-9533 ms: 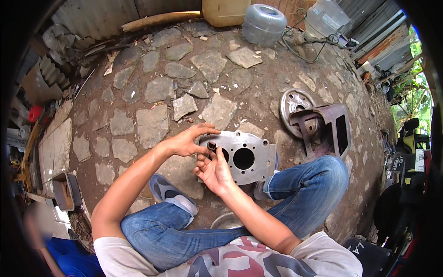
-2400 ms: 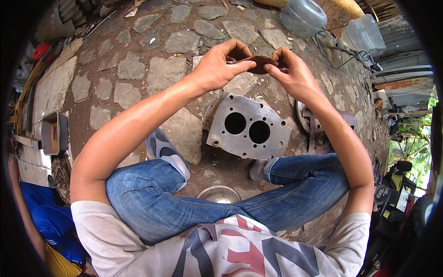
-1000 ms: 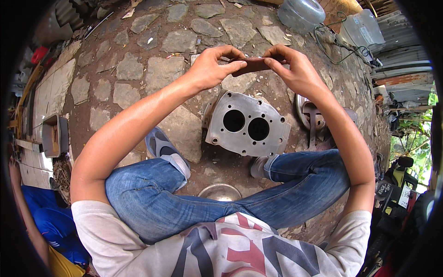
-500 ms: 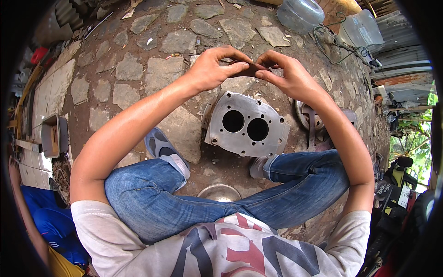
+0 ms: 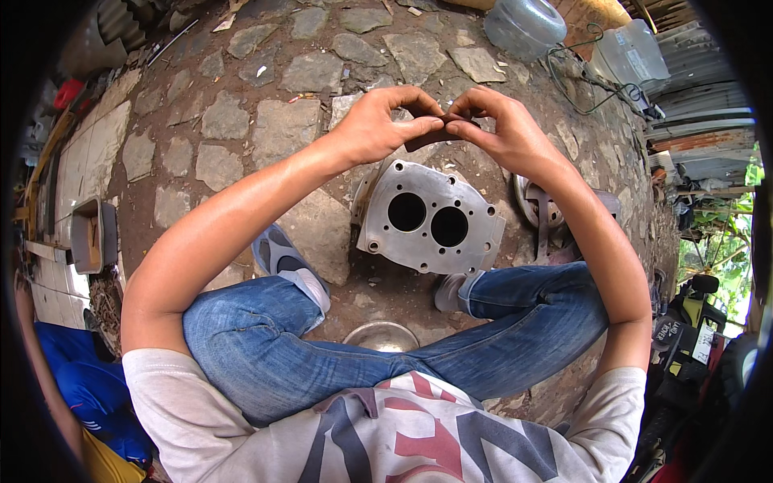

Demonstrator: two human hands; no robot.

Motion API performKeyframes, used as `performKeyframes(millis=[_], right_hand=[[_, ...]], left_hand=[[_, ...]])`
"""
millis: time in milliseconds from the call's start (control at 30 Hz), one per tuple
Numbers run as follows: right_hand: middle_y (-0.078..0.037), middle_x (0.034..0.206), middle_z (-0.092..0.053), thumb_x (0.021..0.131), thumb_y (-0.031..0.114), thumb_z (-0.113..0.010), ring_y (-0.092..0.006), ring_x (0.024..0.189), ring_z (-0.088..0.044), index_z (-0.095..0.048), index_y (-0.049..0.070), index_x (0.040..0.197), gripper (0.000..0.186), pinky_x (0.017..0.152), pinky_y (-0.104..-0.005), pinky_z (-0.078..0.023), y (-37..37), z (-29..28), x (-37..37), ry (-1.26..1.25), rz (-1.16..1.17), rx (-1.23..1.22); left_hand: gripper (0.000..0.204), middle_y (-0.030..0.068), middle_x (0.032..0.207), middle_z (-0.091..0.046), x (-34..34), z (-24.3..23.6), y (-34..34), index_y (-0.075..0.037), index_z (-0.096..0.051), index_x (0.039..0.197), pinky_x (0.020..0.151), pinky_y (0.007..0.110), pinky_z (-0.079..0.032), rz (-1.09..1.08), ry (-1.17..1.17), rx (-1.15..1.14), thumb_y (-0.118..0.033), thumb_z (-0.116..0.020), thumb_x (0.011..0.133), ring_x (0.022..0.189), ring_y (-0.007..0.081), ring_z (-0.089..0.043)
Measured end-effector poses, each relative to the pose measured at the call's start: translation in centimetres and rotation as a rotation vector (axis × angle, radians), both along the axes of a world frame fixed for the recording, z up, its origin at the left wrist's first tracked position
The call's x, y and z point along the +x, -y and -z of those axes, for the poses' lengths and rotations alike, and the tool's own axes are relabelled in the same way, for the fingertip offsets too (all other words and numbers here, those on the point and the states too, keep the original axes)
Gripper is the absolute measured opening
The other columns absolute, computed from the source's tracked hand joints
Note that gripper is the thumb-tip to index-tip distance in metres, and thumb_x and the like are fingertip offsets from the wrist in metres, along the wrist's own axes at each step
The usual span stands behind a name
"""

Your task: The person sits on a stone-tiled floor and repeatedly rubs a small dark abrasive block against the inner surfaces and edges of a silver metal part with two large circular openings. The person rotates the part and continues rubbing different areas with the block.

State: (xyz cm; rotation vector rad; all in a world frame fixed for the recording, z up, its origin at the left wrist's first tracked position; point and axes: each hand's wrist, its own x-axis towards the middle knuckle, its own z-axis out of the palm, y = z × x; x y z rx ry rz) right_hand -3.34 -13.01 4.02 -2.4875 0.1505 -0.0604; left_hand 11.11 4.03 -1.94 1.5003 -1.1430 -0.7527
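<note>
Between my two hands is a small dark brown piece of sandpaper [image 5: 429,140], bent or folded, above the far edge of an engine block. My left hand [image 5: 385,121] pinches it with thumb and fingers. On its other side my right hand [image 5: 498,129] pinches it as well, the fingertips of both hands almost meeting. The grey metal engine block [image 5: 427,217] stands on the ground between my feet, its flat top face showing two round bores and several bolt holes. Neither hand touches the block.
A metal bowl [image 5: 382,335] sits between my legs. Right of the block lie a round metal part and a dark strap-like piece [image 5: 543,217]. Plastic containers [image 5: 525,28] and a green cord [image 5: 592,87] lie far right. A grey tub [image 5: 94,236] stands left, near another person's blue-clad leg [image 5: 95,394].
The sandpaper has turned and bent between my fingers, with its lower flap now swung toward the left. Both hands have come slightly nearer to me. The engine block has not moved.
</note>
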Motion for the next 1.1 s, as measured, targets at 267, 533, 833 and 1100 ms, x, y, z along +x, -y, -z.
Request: performKeyframes(millis=[267, 533, 833, 1100], right_hand=[[-0.012, 0.093, -0.069, 0.085, 0.017, -0.074, -0.0243, 0.09, -0.067, -0.064, 0.001, 0.102, 0.025, 0.083, -0.0376, -0.051, -0.09, -0.05, 0.0, 0.056, 0.027, -0.008], [-0.014, 0.092, -0.069, 0.085, 0.015, -0.074, -0.0255, 0.09, -0.068, -0.063, 0.001, 0.101, 0.024, 0.082, -0.0375, -0.052, -0.34, -0.52, 0.0, 0.059, 0.037, -0.054], [-0.015, 0.091, -0.069, 0.085, 0.016, -0.074, -0.0258, 0.087, -0.068, -0.065, 0.0, 0.099, 0.023, 0.08, -0.0373, -0.052, -0.65, -0.6, 0.11, 0.007, 0.048, -0.035], [-0.016, 0.094, -0.069, 0.087, 0.018, -0.072, -0.0274, 0.09, -0.067, -0.067, 0.0, 0.101, 0.023, 0.082, -0.038, -0.051, -0.5, -0.82, 0.02, 0.027, 0.031, -0.042]], left_hand=[[0.027, 0.0049, 0.104, -0.071, 0.26, 0.99, 0.07, -0.007, -0.072, 0.108, 0.099, 0.035, -0.044, -0.046, 0.066, 0.0, -0.028, -0.071, 0.09, 0.106, 0.0152, -0.062], [0.025, 0.0092, 0.102, -0.072, 0.17, 0.84, 0.13, -0.004, -0.072, 0.105, 0.091, 0.033, -0.05, -0.067, 0.078, -0.004, -0.023, -0.071, 0.089, 0.098, 0.0172, -0.066], [0.025, 0.0087, 0.099, -0.071, -0.05, 0.54, 0.12, -0.004, -0.072, 0.103, 0.089, 0.032, -0.052, -0.058, 0.09, -0.025, -0.024, -0.073, 0.088, 0.095, 0.0169, -0.067], [0.022, 0.0041, 0.101, -0.07, -0.03, 0.71, 0.22, -0.007, -0.073, 0.107, 0.09, 0.031, -0.049, -0.067, 0.172, -0.108, -0.019, -0.072, 0.088, 0.099, 0.0136, -0.063]])
